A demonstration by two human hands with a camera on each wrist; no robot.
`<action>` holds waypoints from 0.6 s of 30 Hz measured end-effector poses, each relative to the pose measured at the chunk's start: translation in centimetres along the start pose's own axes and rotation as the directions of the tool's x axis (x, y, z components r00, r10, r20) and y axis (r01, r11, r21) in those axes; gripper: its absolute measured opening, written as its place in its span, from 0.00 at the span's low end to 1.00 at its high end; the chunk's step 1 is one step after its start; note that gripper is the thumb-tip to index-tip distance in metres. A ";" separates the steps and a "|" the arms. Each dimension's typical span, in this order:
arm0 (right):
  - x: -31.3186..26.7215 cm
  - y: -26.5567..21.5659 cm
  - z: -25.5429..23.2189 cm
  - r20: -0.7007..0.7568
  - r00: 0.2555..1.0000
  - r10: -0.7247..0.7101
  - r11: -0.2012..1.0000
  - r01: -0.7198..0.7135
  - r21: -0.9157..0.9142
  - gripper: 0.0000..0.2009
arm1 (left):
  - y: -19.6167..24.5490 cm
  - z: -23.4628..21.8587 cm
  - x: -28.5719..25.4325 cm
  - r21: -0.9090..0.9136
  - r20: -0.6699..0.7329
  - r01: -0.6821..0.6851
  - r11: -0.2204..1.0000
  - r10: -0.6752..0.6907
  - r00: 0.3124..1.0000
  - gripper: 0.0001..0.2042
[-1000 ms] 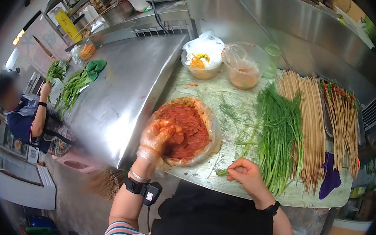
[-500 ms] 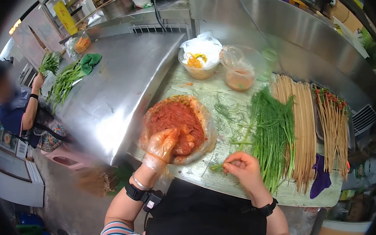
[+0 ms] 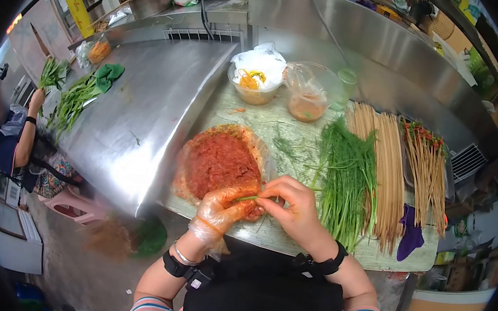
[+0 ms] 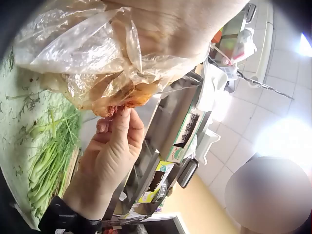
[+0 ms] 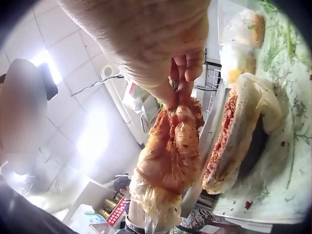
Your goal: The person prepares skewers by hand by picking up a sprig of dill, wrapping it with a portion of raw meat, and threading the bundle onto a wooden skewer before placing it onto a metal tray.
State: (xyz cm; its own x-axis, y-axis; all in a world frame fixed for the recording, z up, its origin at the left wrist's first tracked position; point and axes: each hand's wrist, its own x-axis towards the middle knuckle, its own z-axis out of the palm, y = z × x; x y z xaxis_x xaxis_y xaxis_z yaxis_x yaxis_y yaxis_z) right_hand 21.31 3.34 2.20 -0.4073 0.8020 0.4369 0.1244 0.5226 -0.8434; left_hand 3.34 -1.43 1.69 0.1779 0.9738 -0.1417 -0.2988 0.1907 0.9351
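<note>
My left hand (image 3: pixel 234 200), in a thin plastic glove smeared with red mince, hovers at the near rim of the plastic-lined bowl of red mince (image 3: pixel 219 160). Its bunched fingers meet my bare right hand (image 3: pixel 264 200), and a thin green stem (image 3: pixel 247 198) is pinched between the two. In the right wrist view, the right fingertips (image 5: pixel 181 83) touch the tips of the gloved left hand (image 5: pixel 170 146), with the bowl of mince (image 5: pixel 234 131) behind. The left wrist view shows the glove (image 4: pixel 97 63) against the right hand (image 4: pixel 117 119).
A pile of green herbs (image 3: pixel 345 176) lies right of the bowl, then bare bamboo skewers (image 3: pixel 387 167) and a tray of loaded skewers (image 3: pixel 429 165). A purple cloth (image 3: pixel 411 235) lies near the edge. Two lined tubs (image 3: pixel 255 82) stand behind. A person (image 3: pixel 8 134) handles greens at left.
My left hand has left the mince and drawn back to the bowl's near rim. My right hand carried a green stem leftwards from the herbs to meet it.
</note>
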 end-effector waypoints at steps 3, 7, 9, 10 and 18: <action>-0.2 0.3 0.2 -0.020 0.999 -0.029 0.998 0.028 -0.058 0.06 | -0.6 0.0 0.4 0.009 -0.041 -0.018 1.000 0.018 0.999 0.14; -0.4 -1.2 -2.9 -0.111 0.981 0.159 0.985 -0.165 -0.047 0.06 | -1.3 -0.5 1.3 0.079 -0.036 -0.115 0.990 0.118 0.992 0.14; -0.9 0.5 -6.8 -0.244 0.957 0.159 0.977 -0.188 -0.102 0.07 | -1.2 -0.7 2.1 0.148 -0.060 -0.144 0.979 0.154 0.986 0.13; -1.4 2.1 -9.1 -0.330 0.921 0.205 0.971 -0.235 -0.051 0.07 | -1.1 -0.6 2.4 0.191 -0.059 -0.183 0.964 0.198 0.979 0.13; -5.0 11.6 -25.8 -0.517 0.767 0.380 0.233 -0.620 -0.749 0.16 | -3.1 -1.2 3.8 -0.026 -0.177 -0.170 0.985 0.163 0.971 0.11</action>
State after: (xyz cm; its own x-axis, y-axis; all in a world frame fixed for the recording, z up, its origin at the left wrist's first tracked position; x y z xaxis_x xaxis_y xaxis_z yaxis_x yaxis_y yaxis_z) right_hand 48.12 12.79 -1.71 0.2024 0.9632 0.1766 0.9594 -0.1589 -0.2329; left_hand 3.83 1.83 -2.12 -0.0420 0.9982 -0.0428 -0.3486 0.0255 0.9369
